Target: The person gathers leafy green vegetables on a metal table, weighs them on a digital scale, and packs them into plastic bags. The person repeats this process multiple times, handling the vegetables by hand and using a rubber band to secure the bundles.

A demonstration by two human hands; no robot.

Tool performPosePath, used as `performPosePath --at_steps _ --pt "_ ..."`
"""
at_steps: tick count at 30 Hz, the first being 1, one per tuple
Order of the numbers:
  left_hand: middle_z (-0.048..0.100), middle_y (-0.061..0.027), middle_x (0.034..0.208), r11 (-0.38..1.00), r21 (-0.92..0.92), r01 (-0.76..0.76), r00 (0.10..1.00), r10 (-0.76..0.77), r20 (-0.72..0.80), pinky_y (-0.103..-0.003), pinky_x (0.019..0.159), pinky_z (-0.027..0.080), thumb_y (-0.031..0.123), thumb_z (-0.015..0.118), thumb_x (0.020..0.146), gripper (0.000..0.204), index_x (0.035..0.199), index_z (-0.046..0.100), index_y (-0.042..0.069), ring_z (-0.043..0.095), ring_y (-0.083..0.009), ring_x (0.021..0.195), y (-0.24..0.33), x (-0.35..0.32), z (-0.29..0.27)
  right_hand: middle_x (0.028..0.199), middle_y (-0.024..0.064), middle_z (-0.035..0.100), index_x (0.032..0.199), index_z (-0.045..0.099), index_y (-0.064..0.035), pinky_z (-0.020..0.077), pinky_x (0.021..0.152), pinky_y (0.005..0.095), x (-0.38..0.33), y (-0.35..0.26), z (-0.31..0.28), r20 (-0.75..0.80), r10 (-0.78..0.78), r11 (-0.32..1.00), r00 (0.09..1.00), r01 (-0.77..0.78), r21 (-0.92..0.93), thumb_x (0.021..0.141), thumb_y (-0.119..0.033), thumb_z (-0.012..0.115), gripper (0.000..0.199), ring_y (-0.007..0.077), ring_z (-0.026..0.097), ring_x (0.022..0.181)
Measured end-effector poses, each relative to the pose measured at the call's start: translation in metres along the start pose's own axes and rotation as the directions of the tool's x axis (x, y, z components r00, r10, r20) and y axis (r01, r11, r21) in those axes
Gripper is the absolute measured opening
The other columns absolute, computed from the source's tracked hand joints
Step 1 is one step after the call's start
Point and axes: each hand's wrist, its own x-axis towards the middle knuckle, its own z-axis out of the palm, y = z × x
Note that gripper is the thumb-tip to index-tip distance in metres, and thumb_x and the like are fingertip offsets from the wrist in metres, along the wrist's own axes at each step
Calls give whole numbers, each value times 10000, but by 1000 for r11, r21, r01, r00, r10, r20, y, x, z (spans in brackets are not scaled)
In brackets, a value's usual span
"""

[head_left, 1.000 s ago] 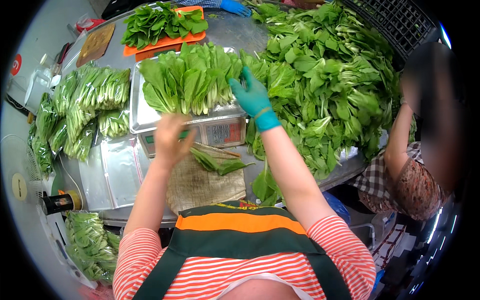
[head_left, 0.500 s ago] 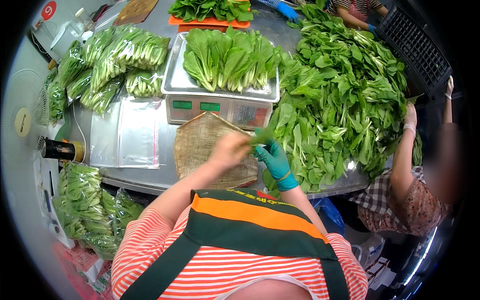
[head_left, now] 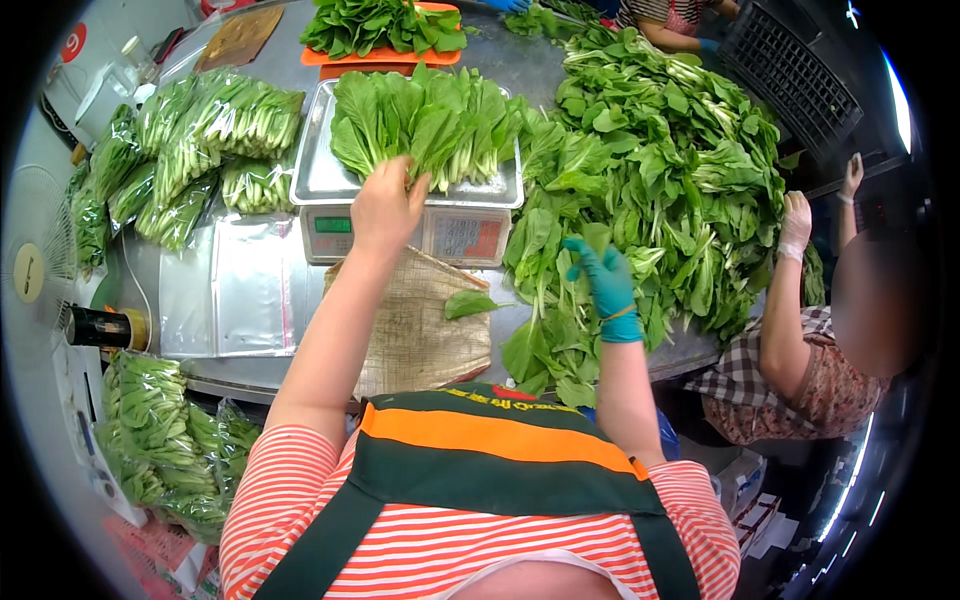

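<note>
My bare left hand (head_left: pixel 389 204) reaches over the near rim of the scale's metal tray (head_left: pixel 310 175). Its fingers are closed at the stem ends of the leafy greens (head_left: pixel 400 120) lying there in a row. Above the near edge of the big heap of loose greens (head_left: pixel 680 170) is my right hand (head_left: pixel 603 288), in a teal glove with a band at the wrist. Its thumb and fingers are apart, and I see nothing gripped in it. A single leaf (head_left: pixel 470 304) lies on the woven mat (head_left: pixel 415 325) between my arms.
Bagged greens (head_left: pixel 215 130) are piled left of the scale (head_left: pixel 470 235), behind flat clear bags (head_left: pixel 250 290). More bagged greens (head_left: pixel 165 420) sit lower left. An orange tray (head_left: pixel 440 55) of greens stands beyond. A co-worker's gloved hand (head_left: pixel 795 225) touches the heap's right side.
My hands were together over the mat with a green between them. The left has moved forward to the scale tray, the right rightward to the heap. A loose leaf now shows on the mat.
</note>
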Motion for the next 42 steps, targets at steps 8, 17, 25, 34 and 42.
performPosePath --at_steps 8,17,25,34,42 --pt "618 -128 825 981 8 195 976 -195 101 -392 667 468 247 607 808 220 881 626 40 601 -303 767 -27 31 5 899 46 650 1062 614 8 471 610 227 -5 13 37 154 28 989 988 -50 136 896 -139 556 229 90 572 648" --pt "646 -35 807 472 -850 233 939 -337 70 -220 515 417 234 426 962 203 925 540 70 535 -62 596 30 17 -13 963 88 642 1105 590 8 488 685 249 -13 -7 50 170 -27 947 985 -29 320 892 -186 558 290 132 606 729" --pt "583 -142 1084 855 -518 -12 778 334 533 -393 774 492 219 623 806 437 1211 495 114 582 -319 953 70 -106 18 846 88 656 997 584 0 487 639 241 -25 14 16 25 16 991 1000 -19 132 848 -97 603 178 130 609 716" --pt "429 -221 1299 663 -644 382 904 -412 111 -343 989 376 82 640 800 672 1348 280 -66 450 -267 1188 -53 -30 -52 1240 191 497 1381 267 -2 465 872 340 13 -5 -26 20 -90 946 996 92 -312 781 -165 689 752 256 515 1110" --pt "622 -115 978 932 -287 223 975 -216 55 -300 771 473 131 696 746 296 1000 610 7 592 -178 901 -56 18 -53 725 117 641 930 654 -46 493 625 314 81 -59 110 321 -279 804 905 403 -436 787 -279 668 273 209 613 634"
